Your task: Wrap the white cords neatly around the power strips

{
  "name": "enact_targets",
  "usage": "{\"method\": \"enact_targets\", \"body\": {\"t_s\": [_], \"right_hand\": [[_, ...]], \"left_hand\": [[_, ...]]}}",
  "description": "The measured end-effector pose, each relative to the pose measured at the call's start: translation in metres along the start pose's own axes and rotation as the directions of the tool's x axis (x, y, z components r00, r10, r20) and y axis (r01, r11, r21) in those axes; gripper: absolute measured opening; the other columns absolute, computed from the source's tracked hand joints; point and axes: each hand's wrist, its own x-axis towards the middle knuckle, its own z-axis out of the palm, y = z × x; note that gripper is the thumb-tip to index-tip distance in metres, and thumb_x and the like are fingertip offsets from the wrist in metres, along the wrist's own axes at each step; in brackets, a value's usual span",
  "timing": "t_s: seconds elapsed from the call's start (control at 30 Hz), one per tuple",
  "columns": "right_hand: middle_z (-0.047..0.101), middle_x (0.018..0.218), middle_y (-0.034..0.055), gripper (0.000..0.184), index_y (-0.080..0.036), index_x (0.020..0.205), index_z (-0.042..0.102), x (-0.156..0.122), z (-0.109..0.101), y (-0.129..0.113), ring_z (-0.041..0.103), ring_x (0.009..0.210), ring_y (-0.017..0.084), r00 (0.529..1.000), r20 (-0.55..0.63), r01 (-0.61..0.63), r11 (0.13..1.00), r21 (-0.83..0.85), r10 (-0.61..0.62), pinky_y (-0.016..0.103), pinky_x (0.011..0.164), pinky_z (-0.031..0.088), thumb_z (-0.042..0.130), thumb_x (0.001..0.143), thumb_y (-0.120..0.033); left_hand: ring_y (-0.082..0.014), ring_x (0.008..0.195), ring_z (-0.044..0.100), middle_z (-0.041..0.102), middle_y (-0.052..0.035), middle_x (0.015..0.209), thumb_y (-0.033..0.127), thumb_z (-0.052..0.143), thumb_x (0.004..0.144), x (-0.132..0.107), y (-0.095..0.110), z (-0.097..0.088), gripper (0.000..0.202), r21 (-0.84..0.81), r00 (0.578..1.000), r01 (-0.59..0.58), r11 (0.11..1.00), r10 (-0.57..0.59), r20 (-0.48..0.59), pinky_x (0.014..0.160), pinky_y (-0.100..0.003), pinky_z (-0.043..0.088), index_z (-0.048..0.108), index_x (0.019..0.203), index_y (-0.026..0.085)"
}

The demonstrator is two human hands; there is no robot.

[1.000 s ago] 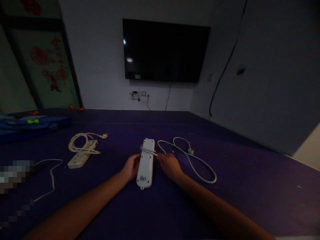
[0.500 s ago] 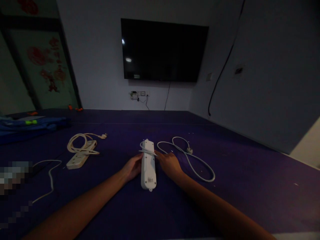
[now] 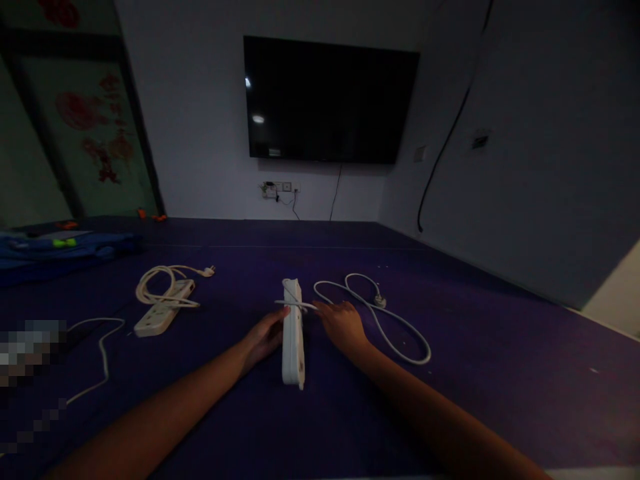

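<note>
A white power strip (image 3: 292,343) stands turned on its long edge in front of me, its cord looped around the far half. My left hand (image 3: 267,332) grips its left side, thumb near the loop. To the right of the strip, my right hand (image 3: 344,325) pinches the white cord (image 3: 423,353) between its fingers. From there the cord runs out in loose loops over the purple surface and ends in a plug (image 3: 380,301). The fingers of the left hand behind the strip are hidden.
Left of my hands lies a second power strip (image 3: 157,320) with its cord coiled over it. A thin white cable (image 3: 104,353) and a blurred-out object (image 3: 30,350) are at the far left. Blue cloth (image 3: 100,247) lies behind them. A television (image 3: 330,100) hangs on the wall.
The power strip has rolled from showing its broad back with a label to standing on its edge. My right hand has drawn slightly away from it, holding the cord.
</note>
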Motion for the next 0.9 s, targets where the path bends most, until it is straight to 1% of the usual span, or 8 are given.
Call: {"method": "enact_targets", "body": {"t_s": [0.1, 0.17, 0.3, 0.4, 0.5, 0.7, 0.8, 0.9], "right_hand": [[0.07, 0.097, 0.0074, 0.036, -0.025, 0.122, 0.055, 0.001, -0.001, 0.002, 0.065, 0.084, 0.018, 1.0, 0.01, -0.018, 1.0, -0.004, 0.018, 0.03, 0.078, 0.04, 0.033, 0.094, -0.031], [0.07, 0.097, 0.0077, 0.036, -0.024, 0.122, 0.056, 0.002, -0.001, 0.004, 0.065, 0.085, 0.018, 0.999, 0.006, -0.032, 0.999, -0.01, 0.033, 0.029, 0.078, 0.039, 0.033, 0.094, -0.031], [0.07, 0.097, 0.0073, 0.036, -0.025, 0.121, 0.056, 0.003, 0.0, 0.007, 0.065, 0.084, 0.019, 0.998, 0.006, -0.064, 0.997, -0.038, 0.064, 0.03, 0.077, 0.04, 0.033, 0.094, -0.032], [0.07, 0.098, 0.0076, 0.036, -0.025, 0.12, 0.057, 0.004, 0.0, 0.011, 0.065, 0.085, 0.02, 0.998, 0.003, -0.07, 0.996, -0.054, 0.071, 0.031, 0.077, 0.039, 0.032, 0.094, -0.034], [0.07, 0.096, 0.008, 0.036, -0.025, 0.118, 0.058, 0.005, -0.001, 0.014, 0.065, 0.086, 0.02, 0.998, 0.013, -0.066, 0.996, -0.059, 0.067, 0.032, 0.078, 0.039, 0.031, 0.095, -0.032], [0.07, 0.096, 0.0076, 0.033, -0.024, 0.117, 0.058, 0.007, -0.003, 0.024, 0.064, 0.088, 0.02, 0.997, 0.028, -0.075, 0.994, -0.08, 0.077, 0.031, 0.079, 0.037, 0.036, 0.093, -0.025], [0.069, 0.099, 0.0078, 0.032, -0.023, 0.114, 0.06, 0.008, -0.003, 0.03, 0.063, 0.091, 0.019, 0.994, 0.036, -0.099, 0.99, -0.103, 0.103, 0.031, 0.079, 0.036, 0.037, 0.092, -0.022], [0.069, 0.101, 0.0088, 0.032, -0.023, 0.114, 0.06, 0.009, -0.003, 0.036, 0.062, 0.092, 0.019, 0.99, 0.029, -0.133, 0.984, -0.12, 0.138, 0.032, 0.08, 0.034, 0.038, 0.091, -0.021]], "left_hand": [[-0.0187, 0.066, 0.063, 0.068, -0.0097, 0.072, 0.026, 0.067, 0.073, -0.002, 0.002, 0.0, 0.027, 0.012, 0.999, 0.014, 1.0, -0.014, 0.045, 0.072, -0.029, 0.048, 0.066, 0.093, 0.008], [-0.0181, 0.064, 0.063, 0.069, -0.01, 0.072, 0.032, 0.066, 0.074, -0.005, 0.004, -0.001, 0.033, 0.032, 0.997, 0.035, 0.999, -0.037, 0.067, 0.066, -0.027, 0.048, 0.066, 0.095, 0.007], [-0.014, 0.054, 0.061, 0.069, -0.0084, 0.069, 0.041, 0.058, 0.079, -0.009, 0.009, 0.002, 0.04, 0.068, 0.993, 0.101, 0.993, -0.104, 0.053, 0.054, -0.022, 0.047, 0.067, 0.097, 0.007], [-0.0157, 0.062, 0.065, 0.07, -0.0093, 0.075, 0.039, 0.052, 0.083, -0.01, 0.01, 0.007, 0.038, 0.009, 0.996, 0.093, 0.996, -0.093, 0.014, 0.061, -0.024, 0.051, 0.064, 0.101, 0.008], [-0.0193, 0.073, 0.067, 0.07, -0.0132, 0.084, 0.035, 0.053, 0.083, -0.008, 0.01, 0.008, 0.037, -0.044, 0.997, 0.069, 0.997, -0.07, -0.028, 0.07, -0.027, 0.054, 0.061, 0.103, 0.005], [-0.0181, 0.063, 0.066, 0.068, -0.0153, 0.083, 0.037, 0.055, 0.082, -0.003, 0.011, 0.0, 0.043, -0.055, 0.998, 0.06, 0.997, -0.061, -0.015, 0.058, -0.025, 0.055, 0.058, 0.107, 0.001], [-0.0162, 0.064, 0.065, 0.068, -0.0158, 0.088, 0.034, 0.052, 0.084, -0.004, 0.012, 0.0, 0.043, -0.06, 0.999, 0.032, 0.998, -0.03, 0.027, 0.06, -0.024, 0.054, 0.055, 0.113, 0.003], [-0.0141, 0.061, 0.063, 0.068, -0.0153, 0.088, 0.032, 0.051, 0.084, -0.008, 0.013, 0.003, 0.044, -0.04, 0.996, 0.056, 0.998, -0.053, 0.078, 0.058, -0.023, 0.052, 0.053, 0.117, 0.004]]}}
